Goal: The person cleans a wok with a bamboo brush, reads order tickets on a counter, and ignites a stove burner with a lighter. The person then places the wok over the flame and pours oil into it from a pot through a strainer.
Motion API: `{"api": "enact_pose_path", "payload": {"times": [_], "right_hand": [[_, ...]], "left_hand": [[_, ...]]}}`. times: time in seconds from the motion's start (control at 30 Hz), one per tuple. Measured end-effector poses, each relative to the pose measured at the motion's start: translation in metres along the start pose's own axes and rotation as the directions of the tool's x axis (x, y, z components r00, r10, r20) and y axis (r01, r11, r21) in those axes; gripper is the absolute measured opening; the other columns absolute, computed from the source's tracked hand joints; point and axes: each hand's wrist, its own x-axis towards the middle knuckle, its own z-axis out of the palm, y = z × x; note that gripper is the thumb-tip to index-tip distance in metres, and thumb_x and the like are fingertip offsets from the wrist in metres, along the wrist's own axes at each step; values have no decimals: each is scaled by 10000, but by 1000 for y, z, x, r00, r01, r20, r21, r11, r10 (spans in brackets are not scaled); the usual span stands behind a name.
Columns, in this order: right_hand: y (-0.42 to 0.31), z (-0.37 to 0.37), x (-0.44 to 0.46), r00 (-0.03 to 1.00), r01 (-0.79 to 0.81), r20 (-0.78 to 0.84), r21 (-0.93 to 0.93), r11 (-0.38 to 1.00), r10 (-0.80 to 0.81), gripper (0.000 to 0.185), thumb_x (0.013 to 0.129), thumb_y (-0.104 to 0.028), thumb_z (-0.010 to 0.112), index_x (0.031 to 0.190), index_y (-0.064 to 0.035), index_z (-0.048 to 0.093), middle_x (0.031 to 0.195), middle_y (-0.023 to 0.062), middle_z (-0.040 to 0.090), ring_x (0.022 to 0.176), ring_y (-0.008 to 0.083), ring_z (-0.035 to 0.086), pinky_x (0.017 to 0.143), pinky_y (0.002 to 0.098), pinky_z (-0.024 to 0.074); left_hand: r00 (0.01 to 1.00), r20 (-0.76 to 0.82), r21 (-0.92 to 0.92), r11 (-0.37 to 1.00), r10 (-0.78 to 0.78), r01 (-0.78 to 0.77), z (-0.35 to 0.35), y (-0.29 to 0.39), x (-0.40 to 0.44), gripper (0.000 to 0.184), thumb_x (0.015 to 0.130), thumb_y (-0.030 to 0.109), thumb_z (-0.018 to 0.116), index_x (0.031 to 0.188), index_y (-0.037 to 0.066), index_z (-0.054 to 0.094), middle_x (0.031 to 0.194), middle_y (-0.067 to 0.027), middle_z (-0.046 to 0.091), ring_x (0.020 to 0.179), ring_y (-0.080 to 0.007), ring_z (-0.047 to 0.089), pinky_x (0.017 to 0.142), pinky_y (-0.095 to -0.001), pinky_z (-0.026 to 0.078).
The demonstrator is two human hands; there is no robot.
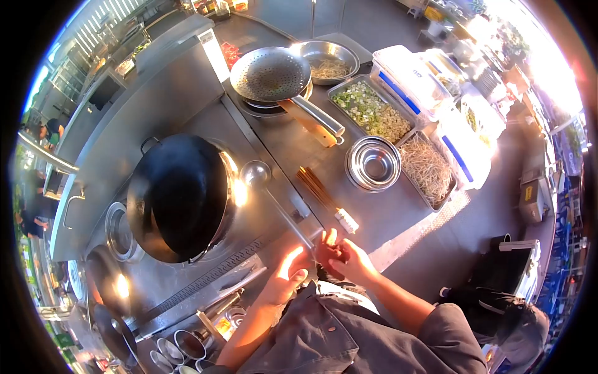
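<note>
My left hand (285, 278) is in front of my dark jacket, its fingers apart and nothing visible in it. Facing it, my right hand (354, 263) has loosely bent, parted fingers, and I see nothing held there. A long-handled ladle (281, 209) lies on the steel counter, its bowl by the wok and its handle end between my hands; whether a fingertip touches it I cannot tell. To the left, a large black wok (180, 198) sits on the stove. Beyond my right hand lies a bundle of brown sticks with a white-wrapped end (346, 220).
A perforated strainer (270, 75) rests over a pot at the back. Nested steel bowls (354, 161) stand beside trays of chopped green-and-white pieces (361, 103) and pale shreds (426, 165). Lidded plastic boxes (411, 78) sit behind. Metal cups (189, 344) are low at left.
</note>
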Motion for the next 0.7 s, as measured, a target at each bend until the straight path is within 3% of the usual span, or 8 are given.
{"api": "enact_pose_path", "payload": {"times": [0.07, 0.1, 0.27, 0.47, 0.57, 0.63, 0.67, 0.7], "right_hand": [[-20, 37, -8, 951, 201, 201, 179, 963, -236, 317, 877, -141, 709, 1135, -4, 584, 984, 117, 650, 870, 189, 658, 766, 313, 541], [-32, 41, -11, 906, 384, 202, -21, 923, -373, 275, 911, -110, 670, 1136, 18, 580, 1035, 112, 654, 891, 182, 674, 799, 306, 550], [-7, 22, 7, 955, 264, -149, 38, 964, -256, 225, 914, -87, 638, 1122, -11, 596, 941, 86, 672, 802, 171, 678, 728, 304, 546], [-28, -20, 125, 958, 229, -119, -223, 948, -259, 421, 891, -127, 635, 1281, -7, 531, 1215, 190, 598, 1087, 280, 619, 912, 383, 511], [-13, -18, 222, 830, 415, -84, -566, 712, -551, 524, 868, -155, 636, 1348, -10, 484, 1319, 211, 530, 1225, 343, 521, 1024, 432, 438], [-1, -12, 279, 695, 303, -168, -813, 497, -699, 550, 846, -149, 638, 1360, -39, 478, 1316, 211, 541, 1275, 353, 475, 1063, 444, 401], [28, -7, 321, 695, 316, -163, -806, 501, -701, 550, 846, -149, 638, 1360, -39, 478, 1316, 211, 541, 1275, 353, 475, 1063, 444, 401], [64, 1, 368, 719, 435, -394, -388, 813, -573, 504, 853, -165, 642, 1325, -54, 501, 1280, 194, 559, 1217, 320, 516, 1007, 433, 434]], "left_hand": [[999, 40, -191, 981, 26, -18, 6, 5, 8, 557, 995, 308, 570, 1434, 24, 378, 1360, -131, 510, 1256, -239, 511, 1051, -399, 426], [998, -23, -355, 934, -52, 40, 0, 2, 7, 471, 1000, 248, 548, 1391, 18, 417, 1296, -115, 551, 1202, -217, 545, 1026, -374, 440], [981, -146, -667, 745, -126, -3, -19, 0, -12, 350, 1015, 227, 523, 1295, 20, 491, 1172, -102, 623, 1055, -195, 630, 890, -331, 525], [999, 25, -708, 706, 47, -15, -32, 9, -2, 437, 948, 123, 591, 1349, -17, 484, 1219, -115, 616, 1077, -226, 628, 955, -361, 499], [920, -304, -671, 741, -248, -22, -48, -20, 7, 392, 858, -41, 533, 1243, 30, 553, 1047, -24, 603, 1018, -147, 592, 923, -283, 475], [894, -333, -674, 739, -299, -4, -48, -7, 18, 364, 847, -46, 534, 1198, 46, 561, 1012, -10, 588, 1001, -137, 581, 908, -283, 475], [868, -344, -680, 732, -357, 32, -48, -2, 23, 339, 835, -50, 534, 1153, 61, 570, 976, 3, 573, 984, -127, 570, 892, -283, 474], [850, -378, -678, 735, -366, 14, -50, -3, 30, 308, 827, -44, 533, 1118, 53, 562, 998, -7, 583, 987, -137, 569, 892, -296, 469]]}}
